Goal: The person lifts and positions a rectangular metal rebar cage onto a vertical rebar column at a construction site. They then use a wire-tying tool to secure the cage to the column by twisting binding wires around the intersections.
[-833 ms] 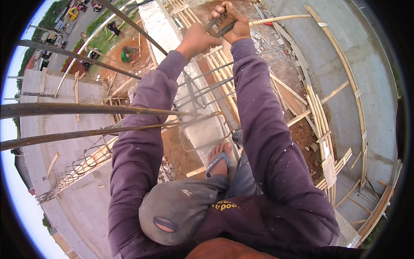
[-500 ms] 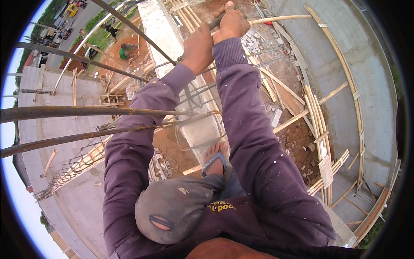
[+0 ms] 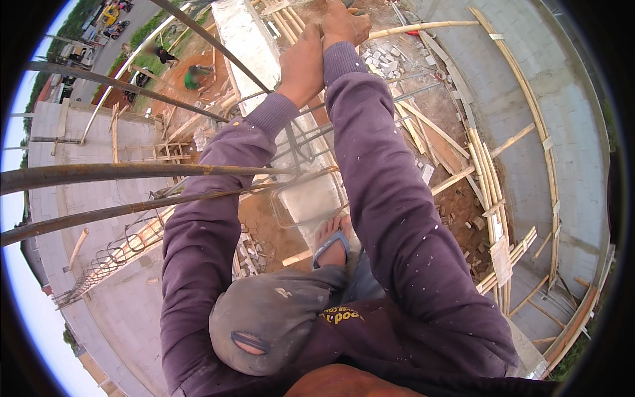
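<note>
Both my arms reach far forward over a narrow concrete beam [image 3: 305, 202]. My right hand [image 3: 345, 26] is closed at the upper edge of the view, round a dark bar [image 3: 348, 3] that shows only in a small part. Just behind and to the left, my left hand [image 3: 301, 65] is closed too, its knuckles against the right hand. Its fingers seem to grip the same bar, which the hands mostly hide. Bent steel stirrups [image 3: 291, 142] stand from the beam below my wrists. Several long rebars [image 3: 132, 173] pass beside and under my left forearm.
My foot in a blue flip-flop [image 3: 332, 248] rests on the beam. Bamboo poles [image 3: 489, 185] and a block wall [image 3: 575, 132] stand at right. Rubble [image 3: 390, 59] lies on the ground far below. At far left a person in green [image 3: 194, 77] crouches on the soil.
Both hands have moved a little forward, toward the upper edge, and the right one slightly left. The dark bar, plainer before, is now largely out of view.
</note>
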Demonstrator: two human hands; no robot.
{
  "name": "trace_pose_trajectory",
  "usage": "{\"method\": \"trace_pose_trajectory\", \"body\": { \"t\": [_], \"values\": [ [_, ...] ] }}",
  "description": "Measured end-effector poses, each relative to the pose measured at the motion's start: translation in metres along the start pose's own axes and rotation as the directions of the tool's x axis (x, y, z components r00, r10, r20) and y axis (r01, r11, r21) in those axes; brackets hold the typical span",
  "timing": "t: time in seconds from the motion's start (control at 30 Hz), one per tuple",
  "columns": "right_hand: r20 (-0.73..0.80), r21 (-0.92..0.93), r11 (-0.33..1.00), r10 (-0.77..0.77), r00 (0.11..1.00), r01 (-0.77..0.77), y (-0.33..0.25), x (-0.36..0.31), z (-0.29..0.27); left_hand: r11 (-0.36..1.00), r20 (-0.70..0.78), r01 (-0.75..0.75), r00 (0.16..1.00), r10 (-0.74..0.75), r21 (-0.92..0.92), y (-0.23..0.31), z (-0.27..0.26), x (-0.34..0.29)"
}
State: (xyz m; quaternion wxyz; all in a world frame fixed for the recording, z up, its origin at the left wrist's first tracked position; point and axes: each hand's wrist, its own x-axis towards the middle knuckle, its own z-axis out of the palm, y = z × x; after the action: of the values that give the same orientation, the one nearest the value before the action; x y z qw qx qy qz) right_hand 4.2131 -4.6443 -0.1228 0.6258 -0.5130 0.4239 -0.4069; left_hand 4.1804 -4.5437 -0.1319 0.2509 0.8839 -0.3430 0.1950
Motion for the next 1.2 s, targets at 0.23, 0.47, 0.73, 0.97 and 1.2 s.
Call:
{"method": "trace_pose_trajectory", "body": {
  "t": [0.23, 0.47, 0.73, 0.97, 1.2],
  "values": [
    [0.613, 0.515, 0.772, -0.03, 0.79, -0.371, 0.008, 0.016, -0.02, 0.938, 0.354, 0.207, 0.93, -0.099, -0.279, -0.022, -0.009, 0.028],
    [0.805, 0.545, 0.5, -0.085, 0.588, -0.673, 0.022, 0.035, -0.011, 0.964, 0.392, 0.125, 0.92, -0.024, -0.236, -0.025, -0.003, 0.029],
    [0.381, 0.473, 0.711, 0.368, 0.848, -0.52, 0.014, 0.018, -0.017, 0.868, 0.265, -0.07, 0.937, 0.226, -0.491, -0.017, -0.062, 0.001],
    [0.765, 0.446, 0.739, -0.021, 0.644, -0.506, 0.03, -0.01, -0.065, 0.096, 0.463, 0.454, 0.846, 0.263, -0.886, -0.03, -0.142, -0.045],
    [0.643, 0.378, 0.486, 0.474, 0.602, -0.788, 0.039, -0.017, -0.052, 0.277, 0.139, 0.293, 0.874, -0.466, -0.915, -0.051, -0.174, -0.16]
  ]
}}
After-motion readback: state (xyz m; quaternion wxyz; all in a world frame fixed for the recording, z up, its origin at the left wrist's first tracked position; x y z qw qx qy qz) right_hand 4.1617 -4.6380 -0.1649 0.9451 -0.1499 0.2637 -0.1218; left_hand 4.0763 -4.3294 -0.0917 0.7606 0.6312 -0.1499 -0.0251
